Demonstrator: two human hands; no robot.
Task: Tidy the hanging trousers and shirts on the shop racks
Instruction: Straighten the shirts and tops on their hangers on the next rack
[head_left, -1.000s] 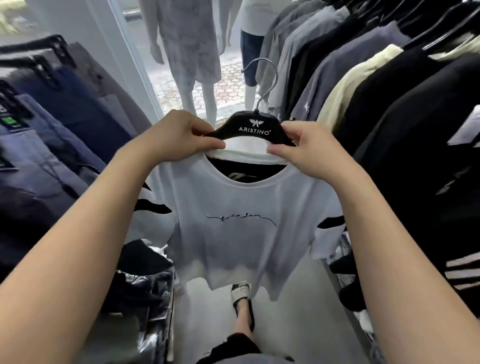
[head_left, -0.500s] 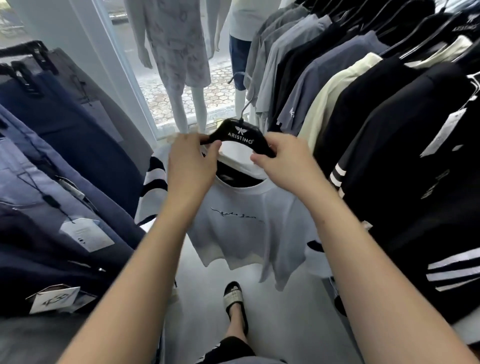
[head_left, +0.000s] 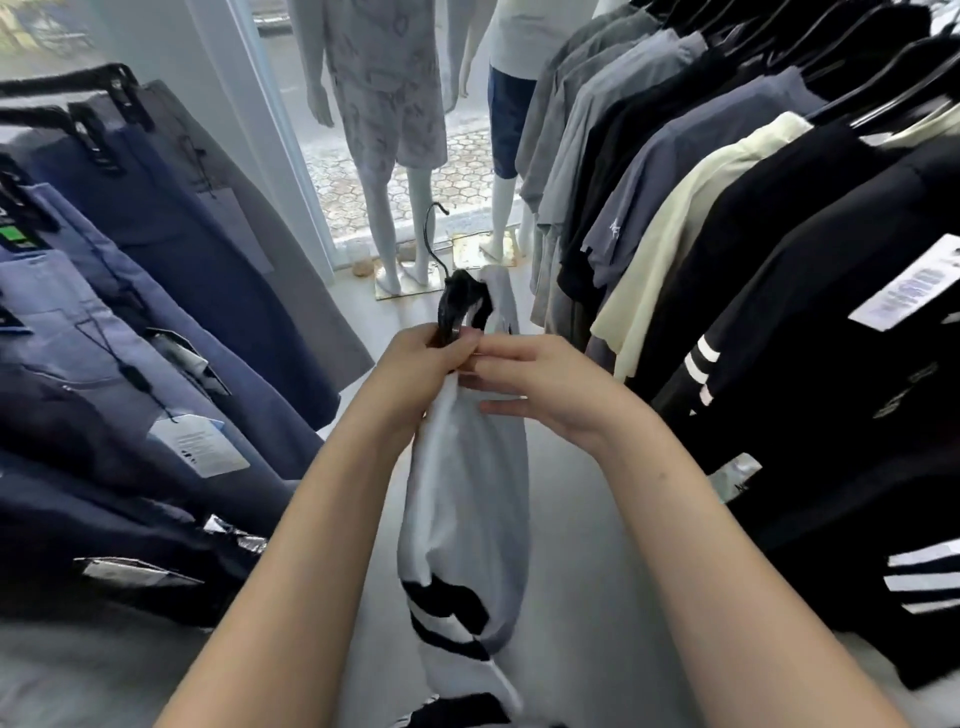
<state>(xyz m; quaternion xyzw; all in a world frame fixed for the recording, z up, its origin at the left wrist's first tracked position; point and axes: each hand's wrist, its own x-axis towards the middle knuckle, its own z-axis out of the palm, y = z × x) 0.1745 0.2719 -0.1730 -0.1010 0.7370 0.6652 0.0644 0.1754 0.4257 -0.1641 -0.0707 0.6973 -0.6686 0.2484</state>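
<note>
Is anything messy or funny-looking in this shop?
Yes. The white shirt is off the rack, bunched edge-on between both hands, its black hanger tilted with the hook pointing at nothing. The racks look orderly.

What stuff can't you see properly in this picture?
- The white T-shirt hangs edge-on in the head view, so its front print is hidden.
- The black hanger is blurred; any lettering is unreadable, and the left hand covers its lower end.
- The price tag is too blurred to read.
- The mannequins are cut off by the top edge.
</note>
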